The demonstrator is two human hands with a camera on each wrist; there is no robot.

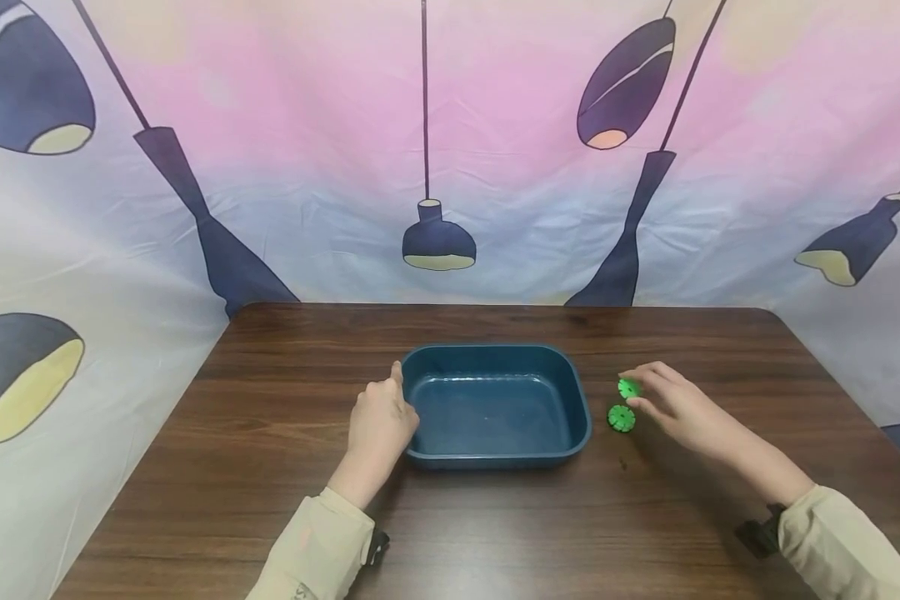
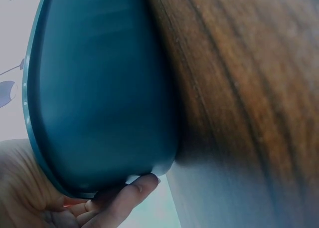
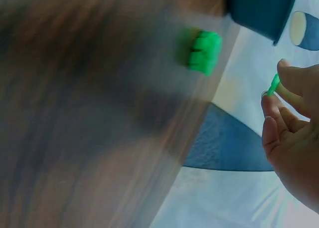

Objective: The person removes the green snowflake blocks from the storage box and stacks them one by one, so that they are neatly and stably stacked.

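A dark teal rectangular basin (image 1: 487, 462) stands on the wooden table. My left hand (image 1: 381, 421) grips its left rim, and in the left wrist view a finger (image 2: 130, 198) presses against the outer wall (image 2: 104, 98). To the right of the basin, my right hand (image 1: 682, 408) pinches a thin green notched disc (image 1: 628, 388) between thumb and fingertips. The right wrist view shows that disc (image 3: 273, 84) edge-on, raised off the table. Just below it in the head view lie green notched discs (image 1: 621, 418), which look like a small stack (image 3: 204, 52) from the side.
The brown wooden table (image 1: 307, 375) reaches back to a hanging cloth (image 1: 345, 208) printed with lamps. A small dark mark (image 1: 623, 464) shows on the tabletop near the discs. Dark straps circle both wrists.
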